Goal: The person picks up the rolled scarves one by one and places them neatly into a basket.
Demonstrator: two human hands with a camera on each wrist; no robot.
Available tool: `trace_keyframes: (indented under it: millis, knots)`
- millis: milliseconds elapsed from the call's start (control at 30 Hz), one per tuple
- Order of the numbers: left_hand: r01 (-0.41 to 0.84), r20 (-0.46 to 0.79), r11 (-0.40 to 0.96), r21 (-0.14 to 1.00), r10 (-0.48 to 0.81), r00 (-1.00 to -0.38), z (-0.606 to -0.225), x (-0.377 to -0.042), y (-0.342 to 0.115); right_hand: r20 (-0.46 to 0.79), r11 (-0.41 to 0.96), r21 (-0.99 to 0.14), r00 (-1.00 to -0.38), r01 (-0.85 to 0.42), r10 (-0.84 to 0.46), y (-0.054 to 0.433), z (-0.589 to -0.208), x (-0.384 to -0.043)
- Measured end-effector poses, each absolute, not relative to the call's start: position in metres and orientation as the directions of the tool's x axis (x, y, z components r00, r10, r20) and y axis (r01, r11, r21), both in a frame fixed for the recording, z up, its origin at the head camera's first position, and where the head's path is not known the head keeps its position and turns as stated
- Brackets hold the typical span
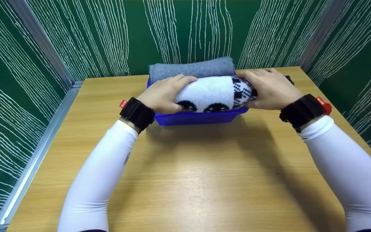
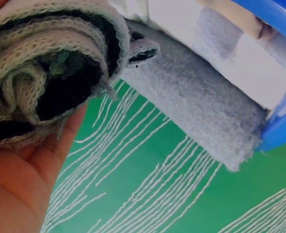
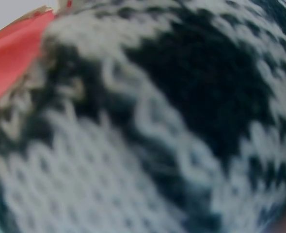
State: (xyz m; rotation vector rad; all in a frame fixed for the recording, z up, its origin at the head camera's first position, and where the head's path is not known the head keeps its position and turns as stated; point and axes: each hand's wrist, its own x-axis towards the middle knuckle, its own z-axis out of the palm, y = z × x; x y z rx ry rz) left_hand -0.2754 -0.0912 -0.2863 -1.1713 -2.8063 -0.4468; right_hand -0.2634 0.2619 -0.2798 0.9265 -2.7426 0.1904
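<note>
A rolled knit scarf (image 1: 209, 93), white with black patterns, lies level between both hands above a blue plastic basket (image 1: 198, 120). My left hand (image 1: 166, 93) grips its left end, thumb in front and fingers over the top. At the patterned right end, my right hand (image 1: 271, 88) holds it the same way. The left wrist view shows the spiral end of the scarf roll (image 2: 46, 73) against the palm. In the right wrist view, black and white knit (image 3: 133, 121) fills nearly everything, blurred. A grey fuzzy rolled cloth (image 1: 192, 68) sits at the basket's back side.
Pale fabric (image 2: 262, 68) shows inside the basket in the left wrist view. The wooden table (image 1: 185, 180) runs back to green walls (image 1: 137, 29) with white wavy lines. A small dark object (image 1: 289, 80) shows just beyond the right hand.
</note>
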Motion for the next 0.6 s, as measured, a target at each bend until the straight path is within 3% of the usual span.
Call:
trace_keyframes:
  millis: [600]
  knots:
    - [0.68,0.176,0.683,0.266,0.659,-0.731,-0.29,-0.277,-0.113,0.229,0.797,-0.054,-0.784,-0.602,-0.577,0.24,-0.282,-0.272]
